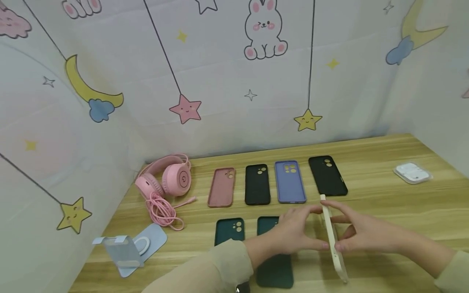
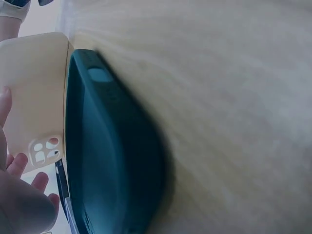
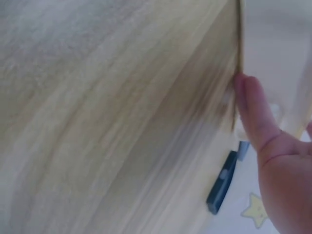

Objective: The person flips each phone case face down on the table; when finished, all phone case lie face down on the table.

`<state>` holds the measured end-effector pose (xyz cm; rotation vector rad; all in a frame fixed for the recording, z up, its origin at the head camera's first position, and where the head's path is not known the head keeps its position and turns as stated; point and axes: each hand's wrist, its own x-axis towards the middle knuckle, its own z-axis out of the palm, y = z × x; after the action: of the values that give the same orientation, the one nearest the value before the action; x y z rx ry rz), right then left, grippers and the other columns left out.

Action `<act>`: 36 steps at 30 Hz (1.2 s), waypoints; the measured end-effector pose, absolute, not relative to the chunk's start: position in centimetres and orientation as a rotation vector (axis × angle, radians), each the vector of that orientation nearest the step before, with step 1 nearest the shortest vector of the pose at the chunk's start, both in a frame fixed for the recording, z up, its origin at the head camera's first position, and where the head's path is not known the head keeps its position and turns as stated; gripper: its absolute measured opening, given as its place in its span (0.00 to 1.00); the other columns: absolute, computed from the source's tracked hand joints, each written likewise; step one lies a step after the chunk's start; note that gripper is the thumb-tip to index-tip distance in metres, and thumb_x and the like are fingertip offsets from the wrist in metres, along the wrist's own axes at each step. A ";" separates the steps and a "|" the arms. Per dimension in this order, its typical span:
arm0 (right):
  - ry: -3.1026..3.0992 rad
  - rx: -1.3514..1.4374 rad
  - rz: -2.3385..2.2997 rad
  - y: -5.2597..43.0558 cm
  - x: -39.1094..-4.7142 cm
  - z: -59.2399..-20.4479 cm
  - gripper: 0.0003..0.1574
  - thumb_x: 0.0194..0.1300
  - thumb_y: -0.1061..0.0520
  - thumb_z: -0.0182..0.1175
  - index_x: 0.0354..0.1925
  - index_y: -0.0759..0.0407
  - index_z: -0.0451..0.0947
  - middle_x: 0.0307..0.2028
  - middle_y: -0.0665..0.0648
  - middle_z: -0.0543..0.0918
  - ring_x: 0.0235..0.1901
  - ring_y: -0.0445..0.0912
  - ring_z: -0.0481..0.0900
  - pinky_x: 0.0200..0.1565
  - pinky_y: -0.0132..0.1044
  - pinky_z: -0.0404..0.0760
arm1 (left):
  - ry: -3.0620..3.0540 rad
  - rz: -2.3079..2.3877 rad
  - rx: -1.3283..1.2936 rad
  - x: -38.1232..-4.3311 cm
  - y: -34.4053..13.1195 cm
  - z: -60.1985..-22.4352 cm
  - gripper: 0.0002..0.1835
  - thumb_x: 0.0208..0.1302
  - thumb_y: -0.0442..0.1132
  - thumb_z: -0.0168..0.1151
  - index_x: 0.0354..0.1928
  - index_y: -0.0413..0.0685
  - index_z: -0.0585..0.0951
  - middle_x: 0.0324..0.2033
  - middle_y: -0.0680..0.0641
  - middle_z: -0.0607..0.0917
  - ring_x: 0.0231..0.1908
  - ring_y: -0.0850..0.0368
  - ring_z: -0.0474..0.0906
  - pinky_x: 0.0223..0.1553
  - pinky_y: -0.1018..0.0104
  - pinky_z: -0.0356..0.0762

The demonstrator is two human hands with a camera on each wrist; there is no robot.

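At the near right of the table (image 1: 388, 203), holding the cream case (image 1: 331, 234) up on edge, slightly tilted, between two hands. Pinching from the left with the left hand (image 1: 296, 228), reaching across the green case (image 1: 272, 270); pinching from the right with the right hand (image 1: 366, 232), bent fingers and all. Looking empty, going by the open camera holes in the left wrist view; hard to call whether touching the wood. Well apart from the far row of pink case (image 1: 221, 188), black case (image 1: 257, 185) and blue case (image 1: 290, 183). Reads as mid-handling, likely turning or setting down. Next, probably: lower flat just right of the green case, keep both pinches light and even, then release.
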<state>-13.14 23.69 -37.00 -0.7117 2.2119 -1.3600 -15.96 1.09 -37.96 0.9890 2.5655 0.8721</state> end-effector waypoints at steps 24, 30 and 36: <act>2.048 -0.974 -1.535 26.2 -13.9 -37.1 0.58 0.56 0.72 0.61 0.71 0.67 0.33 0.40 0.69 0.71 0.34 0.45 0.77 0.35 0.37 0.78 | 2.658 0.689 0.950 -15.7 1.6 -38.1 0.44 0.46 0.68 0.66 0.65 0.64 0.64 0.59 0.66 0.68 0.55 0.63 0.64 0.52 0.58 0.61; 1.991 -0.856 -1.552 27.1 -13.9 -37.0 0.57 0.57 0.73 0.58 0.71 0.66 0.31 0.41 0.71 0.70 0.35 0.46 0.77 0.37 0.37 0.78 | 2.669 0.603 0.937 -15.8 1.5 -38.0 0.43 0.47 0.67 0.66 0.65 0.63 0.64 0.60 0.64 0.68 0.54 0.63 0.64 0.49 0.60 0.62; 2.018 -0.796 -1.507 27.7 -14.2 -37.7 0.59 0.56 0.72 0.60 0.70 0.69 0.29 0.38 0.67 0.71 0.33 0.42 0.76 0.32 0.35 0.78 | 2.675 0.474 0.954 -16.0 1.5 -38.2 0.40 0.47 0.65 0.67 0.63 0.64 0.67 0.58 0.65 0.69 0.50 0.63 0.64 0.42 0.64 0.59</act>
<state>-14.20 27.73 -37.74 -0.7957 2.0183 -1.5069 -15.97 1.47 -38.20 0.9541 2.6754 0.4741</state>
